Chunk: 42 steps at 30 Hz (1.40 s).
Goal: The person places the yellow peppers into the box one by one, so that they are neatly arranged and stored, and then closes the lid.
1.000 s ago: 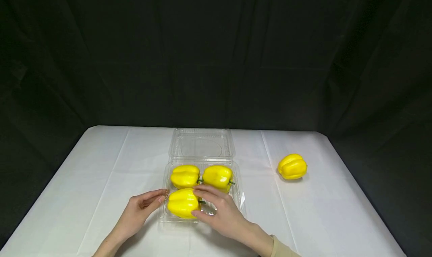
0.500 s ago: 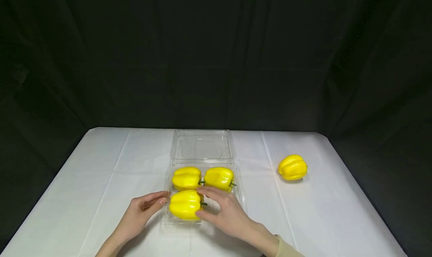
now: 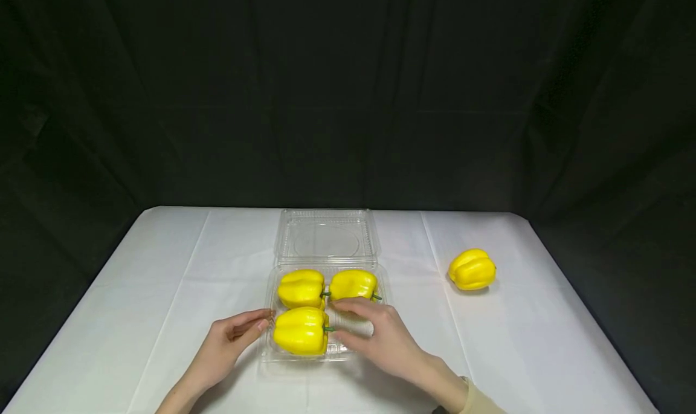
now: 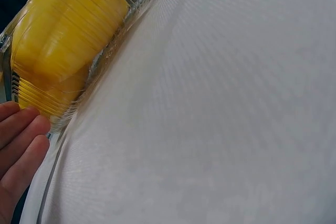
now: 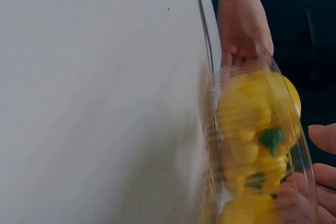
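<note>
A hinged clear plastic container (image 3: 339, 358) lies with its lid (image 3: 326, 237) folded back. Inside are three yellow bell peppers: one at back left (image 3: 301, 288), one at back right (image 3: 353, 283), one at front left (image 3: 301, 331). My left hand (image 3: 225, 344) pinches the container's left rim; the left wrist view shows several fingers (image 4: 26, 145) against the ribbed wall. Over the front right part hovers my right hand (image 3: 386, 338), thumb and fingers apart, holding nothing, just right of the front pepper's green stem. Its fingers partly cover the back right pepper.
Another yellow bell pepper (image 3: 472, 269) lies on the white-covered table (image 3: 522, 341), right of the container. Dark curtains (image 3: 337, 100) hang behind the table and at its sides.
My right hand has let go of the front left pepper and moved right, away from it. The pepper stays in the container. My left hand keeps its place at the rim.
</note>
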Tool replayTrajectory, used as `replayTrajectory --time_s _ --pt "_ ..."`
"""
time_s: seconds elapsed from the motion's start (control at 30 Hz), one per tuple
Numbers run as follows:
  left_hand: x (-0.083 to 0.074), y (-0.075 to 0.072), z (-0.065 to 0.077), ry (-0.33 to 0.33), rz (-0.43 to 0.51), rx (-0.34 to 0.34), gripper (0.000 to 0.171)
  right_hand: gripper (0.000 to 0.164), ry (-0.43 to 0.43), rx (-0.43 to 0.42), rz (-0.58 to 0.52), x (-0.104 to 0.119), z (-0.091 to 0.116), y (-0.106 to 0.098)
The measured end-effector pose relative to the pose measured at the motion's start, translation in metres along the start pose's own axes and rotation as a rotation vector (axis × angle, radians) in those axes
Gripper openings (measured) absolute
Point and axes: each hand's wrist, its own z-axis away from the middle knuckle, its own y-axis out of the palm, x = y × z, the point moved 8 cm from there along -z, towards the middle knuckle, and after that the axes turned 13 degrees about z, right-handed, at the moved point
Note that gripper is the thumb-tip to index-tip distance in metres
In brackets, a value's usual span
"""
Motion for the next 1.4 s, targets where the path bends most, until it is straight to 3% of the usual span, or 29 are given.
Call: replayTrajectory --time_s 0.4,0.8,1.4 --pt "-0.005 0.002 0.001 0.034 -0.007 0.011 0.034 0.040 0.011 -0.041 0.002 -0.017 0.007 -0.014" --pt "0.001 -0.001 -0.001 -0.004 -0.004 -0.007 0.034 0.034 0.021 -0.028 -0.051 -0.029 0.013 -0.022" --pt "0.002 -0.001 -0.001 -0.003 -0.009 -0.007 0.034 0.040 0.083 -0.084 0.034 -0.049 0.022 -0.052"
